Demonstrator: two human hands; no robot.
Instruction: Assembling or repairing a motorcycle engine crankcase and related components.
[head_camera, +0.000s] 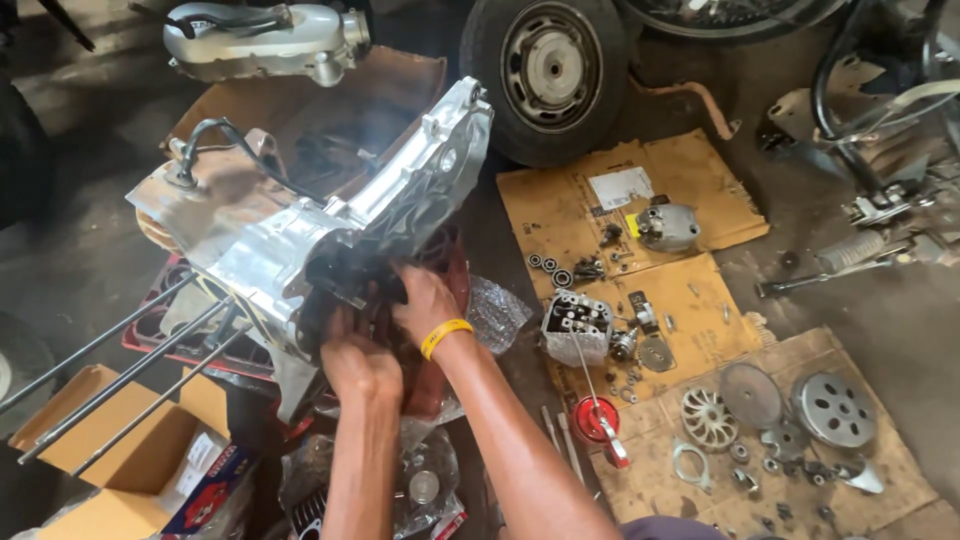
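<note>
A large silver engine crankcase (300, 225) lies tilted on a red plastic crate (170, 335), with several long steel studs (110, 375) sticking out toward the lower left. Both my hands reach into its dark open side. My left hand (358, 362) presses against the lower edge of the opening. My right hand (425, 300), with a yellow wristband (445, 335), has its fingers curled onto a dark part inside the opening. What the fingers hold there is hidden in shadow.
Flattened cardboard (700, 300) on the right carries a cylinder head (577, 322), bearings, a clutch bell (835, 408), a fan pulley (708, 418) and small parts. A wheel (548, 70) stands behind, another engine cover (265, 40) at top left. Open cardboard boxes (130, 450) sit at lower left.
</note>
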